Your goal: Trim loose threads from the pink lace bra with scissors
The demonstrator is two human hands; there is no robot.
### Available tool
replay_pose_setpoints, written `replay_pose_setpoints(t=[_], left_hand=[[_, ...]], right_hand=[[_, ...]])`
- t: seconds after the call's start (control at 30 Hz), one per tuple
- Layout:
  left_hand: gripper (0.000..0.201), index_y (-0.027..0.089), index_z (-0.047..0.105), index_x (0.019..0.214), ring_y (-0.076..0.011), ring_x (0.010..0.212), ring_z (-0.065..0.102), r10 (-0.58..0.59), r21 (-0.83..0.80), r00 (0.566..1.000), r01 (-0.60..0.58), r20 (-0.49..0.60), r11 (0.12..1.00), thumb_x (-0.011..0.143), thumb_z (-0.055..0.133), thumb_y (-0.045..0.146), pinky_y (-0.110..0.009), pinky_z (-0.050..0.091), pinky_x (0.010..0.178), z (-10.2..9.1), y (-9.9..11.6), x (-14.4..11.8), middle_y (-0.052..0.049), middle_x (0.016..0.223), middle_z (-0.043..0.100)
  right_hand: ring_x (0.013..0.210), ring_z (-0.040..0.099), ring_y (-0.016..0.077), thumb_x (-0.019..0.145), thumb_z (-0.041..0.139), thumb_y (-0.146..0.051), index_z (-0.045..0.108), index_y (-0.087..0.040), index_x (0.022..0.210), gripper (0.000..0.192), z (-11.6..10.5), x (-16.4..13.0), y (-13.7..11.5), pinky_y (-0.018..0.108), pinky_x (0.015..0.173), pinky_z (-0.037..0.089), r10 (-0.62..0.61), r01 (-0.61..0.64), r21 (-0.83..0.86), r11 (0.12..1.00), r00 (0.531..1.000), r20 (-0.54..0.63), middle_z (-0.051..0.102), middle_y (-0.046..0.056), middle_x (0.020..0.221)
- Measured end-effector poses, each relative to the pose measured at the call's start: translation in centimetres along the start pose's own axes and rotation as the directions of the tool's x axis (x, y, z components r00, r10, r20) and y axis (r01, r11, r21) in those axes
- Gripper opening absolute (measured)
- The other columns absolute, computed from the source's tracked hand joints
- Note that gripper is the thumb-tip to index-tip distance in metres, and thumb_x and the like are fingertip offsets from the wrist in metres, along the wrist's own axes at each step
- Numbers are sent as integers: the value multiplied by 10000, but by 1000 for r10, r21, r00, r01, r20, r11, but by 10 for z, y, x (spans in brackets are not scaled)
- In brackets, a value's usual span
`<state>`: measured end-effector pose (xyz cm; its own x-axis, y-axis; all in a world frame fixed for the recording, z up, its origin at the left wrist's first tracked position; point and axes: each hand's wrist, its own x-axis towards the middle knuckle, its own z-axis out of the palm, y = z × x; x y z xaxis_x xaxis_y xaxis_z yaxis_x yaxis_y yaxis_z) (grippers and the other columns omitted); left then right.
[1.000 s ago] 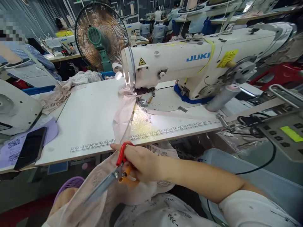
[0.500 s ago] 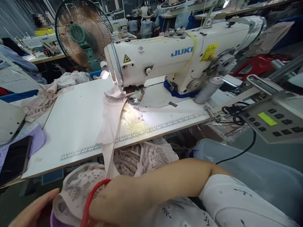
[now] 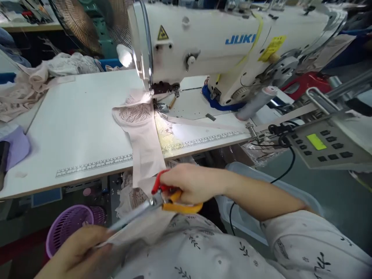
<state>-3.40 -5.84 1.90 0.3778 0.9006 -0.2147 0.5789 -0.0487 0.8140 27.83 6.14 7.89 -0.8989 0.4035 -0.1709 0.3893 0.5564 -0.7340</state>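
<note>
Right hand [image 3: 192,182] grips scissors [image 3: 157,199], forearm [image 3: 257,195] slanting in from the right; blurred left hand [image 3: 77,248] seemingly pinches fabric [image 3: 147,226].

Red/orng scissor hndls [image 3: 182,208], lt-pink fabric [image 3: 147,143]

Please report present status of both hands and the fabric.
Right hand grips scissors. Left hand blurred by scissor tips, grip unclear. Pale fabric lies up to sewing machine, hangs off table; scissors partly block view below.
</note>
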Motion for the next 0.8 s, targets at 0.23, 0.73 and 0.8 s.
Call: replay_pose_setpoints(t=[0.23, 0.73, 0.8], left_hand=[[208, 201, 667, 813, -198, 786, 642, 41, 199, 968, -92, 249, 976, 844, 480, 288, -221, 515, 693, -9, -12, 50, -74, 882, 670], [142, 203, 619, 823, -148, 569, 584, 54, -130, 887, -127, -459, 983, 705, 678, 257, -237, 459, 530, 66, 61, 103, 1, 695, 648], [153, 203, 603, 789, -134, 568, 570, -81, -328, 885, -83, -458, 941, 684, 702, 255, -215, 448, 505, 67, 61, 104, 6, 693, 630]], right_hand=[[618, 439, 117, 786, 528, -194, 453, -173, 758, 83, -10, 8, 38, 234, 533, 310, 120, -126, -64, 990, 988, -96, 541, 9, 748], [581, 377, 103, 759, 551, -174, 323, -197, 661, 250, -21, 26, 19, 245, 533, 302, 6, -9, -52, 999, 999, -48, 434, -28, 662], [578, 375, 103, 761, 552, -183, 330, -197, 658, 245, -24, 26, 25, 247, 526, 299, 16, -22, -72, 997, 997, -79, 438, -27, 662]])
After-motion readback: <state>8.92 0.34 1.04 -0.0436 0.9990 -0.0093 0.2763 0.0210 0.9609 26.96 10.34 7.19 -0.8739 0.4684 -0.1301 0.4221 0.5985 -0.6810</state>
